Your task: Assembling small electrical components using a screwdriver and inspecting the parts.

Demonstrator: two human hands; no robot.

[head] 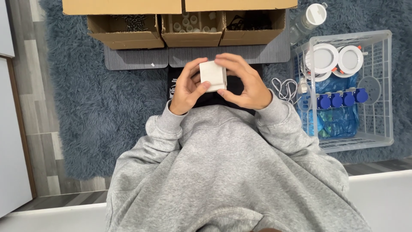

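At mid-frame, just above the grey sweatshirt [231, 172], the left hand [186, 88] and right hand [246, 83] close together around a white block [213, 75], fingers clamped on its sides so one face tilts up toward the camera, with cardboard boxes [189, 28] above and a white basket [377, 86] at right.

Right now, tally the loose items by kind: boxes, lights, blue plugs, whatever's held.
Open cardboard boxes: 3
Round white light fixtures: 2
Blue plugs: 4
White basket: 1
Clear bottle: 1
Small white box, held by left hand and right hand: 1
Total: 12
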